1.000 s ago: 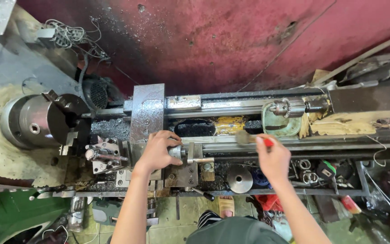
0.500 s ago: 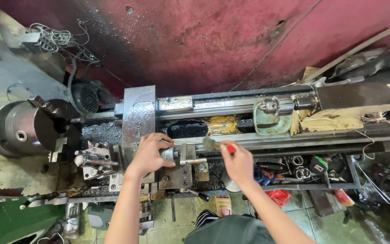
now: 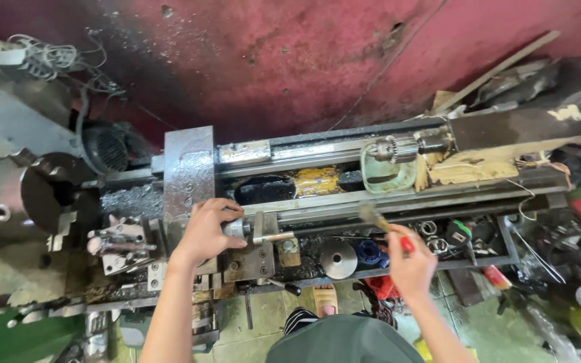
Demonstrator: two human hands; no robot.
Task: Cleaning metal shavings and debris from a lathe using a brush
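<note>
Steel cross-slide handle [image 3: 247,228] sits gripped in my left hand [image 3: 204,232] for steadiness; right hand [image 3: 408,263] clasps a red-handled brush [image 3: 383,227], bristles angled over the lathe bed [image 3: 331,202].

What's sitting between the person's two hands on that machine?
In the head view, a small metal crank handle juts out beside the left hand, and a round steel handwheel sits lower, nearer the right hand, which holds a brush.

No packages, labels, signs or screens in view.
</note>
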